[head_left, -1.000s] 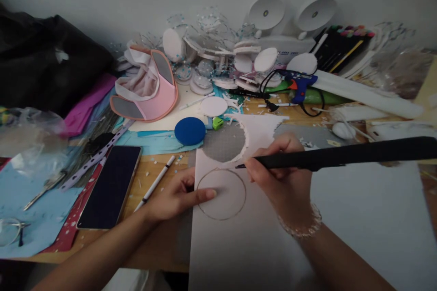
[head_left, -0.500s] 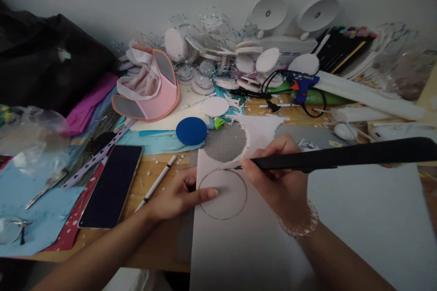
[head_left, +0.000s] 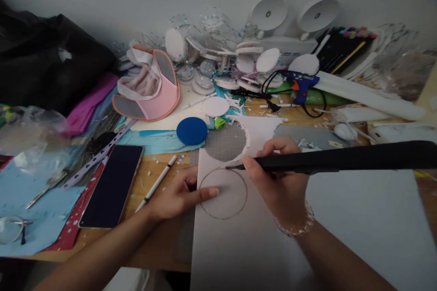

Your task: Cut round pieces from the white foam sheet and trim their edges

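Observation:
A white foam board (head_left: pixel 221 245) reaches over the table's front edge, with a thin brown circle (head_left: pixel 246 195) marked on it. My left hand (head_left: pixel 186 191) holds the board's left edge, the thumb flat on top inside the circle and the other fingers partly hidden at the edge. In my right hand (head_left: pixel 278 172) is a long black cutter (head_left: pixel 341 156) with a thin dark tip, closed in the fingers. The tip touches the board at the top of the circle. Just beyond lies a round cut-out hole (head_left: pixel 225 140) with a ragged rim.
A blue disc (head_left: pixel 191 131) and a white disc (head_left: pixel 215 106) lie behind the board. To the left are a phone (head_left: pixel 111 186), a white pen (head_left: pixel 157 182), scissors (head_left: pixel 48 188) and a pink visor (head_left: pixel 153 99). A blue glue gun (head_left: pixel 302 88) rests at the back right.
The cutter's tip has moved a little left along the top of the circle, with my right hand shifting slightly. My left hand stays on the board.

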### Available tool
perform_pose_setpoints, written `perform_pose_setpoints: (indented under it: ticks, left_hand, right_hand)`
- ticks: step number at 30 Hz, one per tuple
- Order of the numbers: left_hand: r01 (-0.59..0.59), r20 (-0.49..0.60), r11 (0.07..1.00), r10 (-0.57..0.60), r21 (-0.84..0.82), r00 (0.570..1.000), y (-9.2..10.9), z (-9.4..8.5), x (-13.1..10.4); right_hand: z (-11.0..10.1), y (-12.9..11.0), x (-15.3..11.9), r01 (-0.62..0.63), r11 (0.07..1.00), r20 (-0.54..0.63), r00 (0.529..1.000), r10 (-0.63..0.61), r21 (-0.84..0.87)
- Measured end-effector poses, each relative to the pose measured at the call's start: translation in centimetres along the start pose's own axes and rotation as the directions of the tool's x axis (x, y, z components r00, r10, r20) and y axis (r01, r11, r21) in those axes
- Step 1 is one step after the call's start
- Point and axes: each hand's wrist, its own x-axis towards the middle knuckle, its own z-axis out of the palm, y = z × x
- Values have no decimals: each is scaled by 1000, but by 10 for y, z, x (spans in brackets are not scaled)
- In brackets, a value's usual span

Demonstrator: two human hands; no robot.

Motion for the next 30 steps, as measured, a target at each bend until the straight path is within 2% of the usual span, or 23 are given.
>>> perform_pose_setpoints:
  ticks: [4,7,10,13,15,17,20,24,27,30]
  left_hand:
    - [19,17,998,-18,-58,1000,1,0,0]
    - [32,27,996,-30,-78,999,2,-1,0]
    - [53,-1,994,-54,-100,999,-1,-1,0]
    - [144,14,960,-145,-241,989,-6,2,1]
    - [204,48,911,-201,-359,978,-9,5,3]
    - [226,66,882,-218,-413,974,-10,6,5]
    - [226,88,888,-208,-401,974,-8,5,7]
    - [209,118,906,-178,-367,977,-4,1,7]
    - [197,109,919,-169,-343,979,-4,-2,7]
    - [205,117,924,-176,-322,977,-4,-3,8]
  right_hand:
    - [-3,4,1,-20,1000,-47,999,20,-3]
    - [-13,9,5,-153,974,-66,984,166,169]
    - [-23,11,11,-258,890,58,965,255,376]
    - [-30,11,14,-278,880,191,957,219,385]
    - [-30,11,14,-258,911,231,955,188,323]
    - [-28,12,13,-200,948,219,965,146,248]
    - [-25,14,9,-107,980,115,989,89,166]
    - [-24,14,5,-84,985,14,996,83,148]
    - [-24,11,5,-54,993,40,998,50,108]
    - [-24,7,4,36,999,77,996,-38,38]
